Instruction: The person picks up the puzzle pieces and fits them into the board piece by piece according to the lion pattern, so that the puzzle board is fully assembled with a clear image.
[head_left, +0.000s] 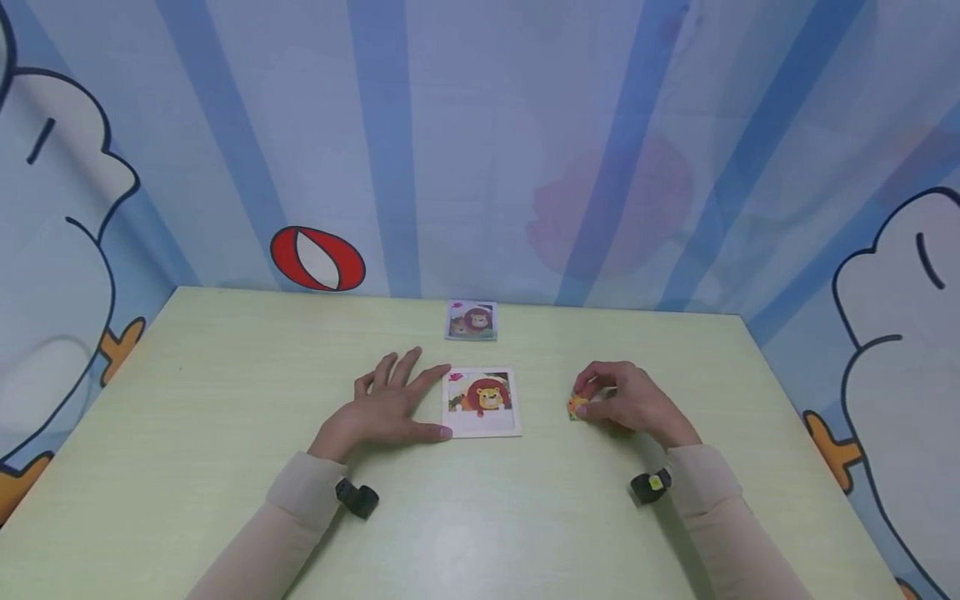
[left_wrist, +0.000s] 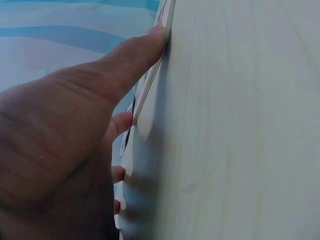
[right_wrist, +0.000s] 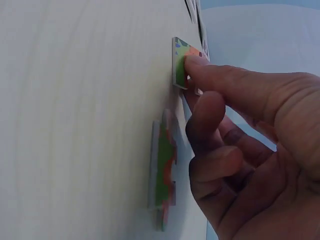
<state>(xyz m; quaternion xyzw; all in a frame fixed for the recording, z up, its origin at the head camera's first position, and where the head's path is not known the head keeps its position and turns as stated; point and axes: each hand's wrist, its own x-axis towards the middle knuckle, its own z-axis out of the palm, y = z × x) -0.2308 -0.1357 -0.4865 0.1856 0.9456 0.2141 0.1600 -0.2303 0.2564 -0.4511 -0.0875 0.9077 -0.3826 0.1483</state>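
Note:
A square jigsaw board [head_left: 480, 429] with a white border and a partly filled lion picture lies flat on the table. My left hand [head_left: 390, 412] rests beside it, fingers spread, with the thumb touching the lower left corner and the index finger the upper left one. In the left wrist view the thumb [left_wrist: 135, 57] presses on the board's edge. Off to the right, my right hand [head_left: 630, 398] pinches a small puzzle piece [head_left: 576, 406] between thumb and fingers. The right wrist view shows this piece [right_wrist: 180, 67] tilted up, green and orange, partly hidden by the thumb.
Another loose puzzle piece [right_wrist: 164, 170], green and red, lies on the table under my right hand. A small lion picture card or stack [head_left: 471, 322] lies behind the board, near the table's back edge. A printed curtain [head_left: 480, 150] stands behind the pale table [head_left: 465, 533].

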